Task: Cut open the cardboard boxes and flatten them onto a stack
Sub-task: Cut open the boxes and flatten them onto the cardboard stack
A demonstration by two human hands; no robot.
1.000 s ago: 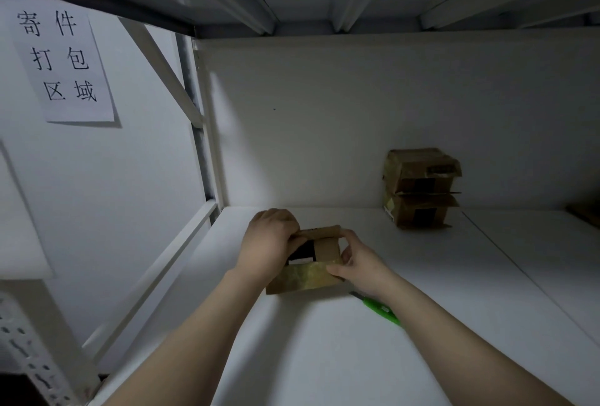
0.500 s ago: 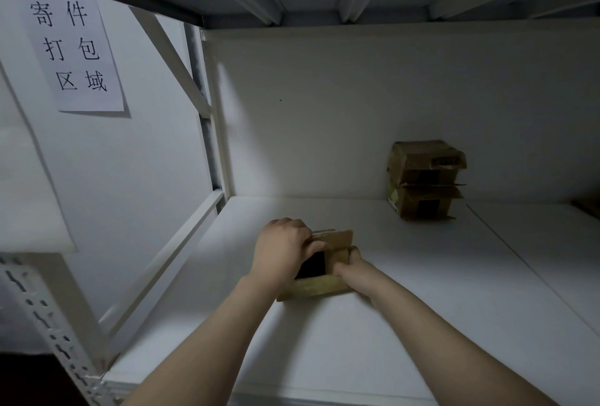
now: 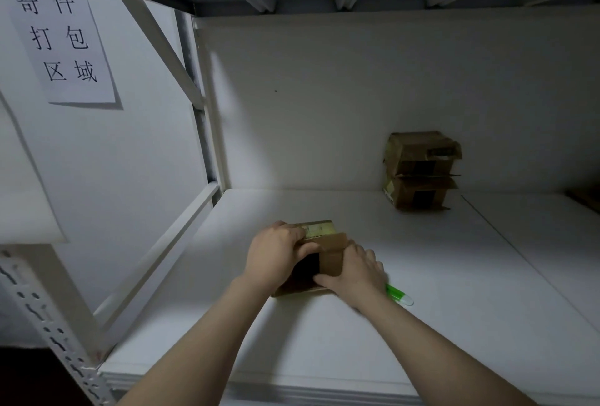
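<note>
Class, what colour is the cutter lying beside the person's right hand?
The cutter is bright green with a pale tip; the head view shows it.

One head-worn wide-angle camera looked forward and down from close behind the fingers (image 3: 297, 237), with the shelf board (image 3: 324, 340) beneath them and the back wall (image 3: 324, 113) beyond.
</note>
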